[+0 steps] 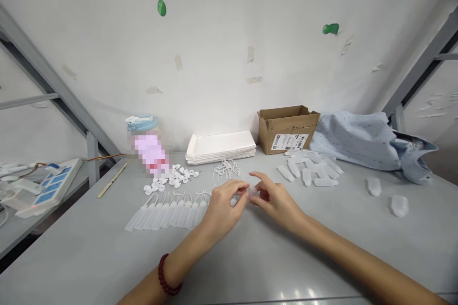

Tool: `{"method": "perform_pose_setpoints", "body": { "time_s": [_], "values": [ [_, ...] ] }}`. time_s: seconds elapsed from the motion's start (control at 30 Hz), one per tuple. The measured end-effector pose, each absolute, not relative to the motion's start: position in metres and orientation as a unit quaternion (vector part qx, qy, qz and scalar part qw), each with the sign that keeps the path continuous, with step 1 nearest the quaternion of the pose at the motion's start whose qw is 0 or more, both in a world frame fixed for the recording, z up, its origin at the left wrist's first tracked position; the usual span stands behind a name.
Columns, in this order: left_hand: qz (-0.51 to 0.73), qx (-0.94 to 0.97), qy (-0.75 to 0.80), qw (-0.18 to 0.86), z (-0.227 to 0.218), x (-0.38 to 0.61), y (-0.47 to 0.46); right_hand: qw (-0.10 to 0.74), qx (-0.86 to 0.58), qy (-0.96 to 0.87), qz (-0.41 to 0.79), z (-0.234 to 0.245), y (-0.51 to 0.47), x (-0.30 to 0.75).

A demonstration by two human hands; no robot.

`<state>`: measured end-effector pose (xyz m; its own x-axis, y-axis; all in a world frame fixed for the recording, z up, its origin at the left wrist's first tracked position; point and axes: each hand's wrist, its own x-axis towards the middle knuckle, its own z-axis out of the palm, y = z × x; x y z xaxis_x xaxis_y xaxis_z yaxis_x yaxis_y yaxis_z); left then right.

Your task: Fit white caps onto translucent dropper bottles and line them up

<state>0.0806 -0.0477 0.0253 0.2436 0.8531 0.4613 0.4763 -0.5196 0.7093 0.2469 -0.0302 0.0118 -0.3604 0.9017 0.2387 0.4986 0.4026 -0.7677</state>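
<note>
My left hand [224, 205] and my right hand [275, 198] meet over the middle of the grey table [250, 257], fingers pinched together on a small clear plastic tube [252, 192] held between them. A row of several finished clear tubes with white loops [168, 212] lies just left of my left hand. Behind it sit small white caps [171, 178] and a tangle of white loop strings [226, 169]. Loose clear tubes [310, 167] lie to the right of my right hand.
A blue-lidded bottle [143, 145], a stack of white sheets [221, 147] and an open cardboard box [287, 128] stand along the wall. A light blue cloth [361, 140] lies at the right. Two stray tubes [386, 195] rest at far right. A power strip [53, 183] sits on the left bench.
</note>
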Motion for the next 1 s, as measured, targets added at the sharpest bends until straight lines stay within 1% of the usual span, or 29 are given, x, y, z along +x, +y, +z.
{"method": "perform_pose_setpoints", "body": {
  "time_s": [0.1, 0.17, 0.27, 0.33, 0.43, 0.6, 0.77, 1.0],
  "values": [
    [0.433, 0.777, 0.418, 0.185, 0.027, 0.079, -0.047, 0.341, -0.445, -0.763, 0.323, 0.014, -0.031, 0.248],
    [0.434, 0.777, 0.419, 0.181, 0.029, 0.077, -0.047, 0.352, -0.442, -0.747, 0.351, 0.017, -0.032, 0.248],
    [0.433, 0.78, 0.412, 0.184, 0.032, 0.075, -0.048, 0.366, -0.424, -0.701, 0.442, 0.02, -0.03, 0.248],
    [0.429, 0.798, 0.385, 0.175, 0.034, 0.074, -0.048, 0.356, -0.394, -0.677, 0.509, 0.022, -0.029, 0.248],
    [0.427, 0.821, 0.342, 0.161, 0.036, 0.073, -0.049, 0.342, -0.357, -0.662, 0.563, 0.023, -0.027, 0.249],
    [0.424, 0.834, 0.313, 0.163, 0.036, 0.071, -0.046, 0.347, -0.348, -0.644, 0.587, 0.021, -0.025, 0.25],
    [0.426, 0.815, 0.362, 0.153, 0.036, 0.068, -0.046, 0.343, -0.324, -0.627, 0.619, 0.022, -0.026, 0.249],
    [0.381, 0.858, 0.32, 0.128, 0.034, 0.068, -0.049, 0.336, -0.306, -0.658, 0.6, 0.024, -0.029, 0.249]
  ]
}}
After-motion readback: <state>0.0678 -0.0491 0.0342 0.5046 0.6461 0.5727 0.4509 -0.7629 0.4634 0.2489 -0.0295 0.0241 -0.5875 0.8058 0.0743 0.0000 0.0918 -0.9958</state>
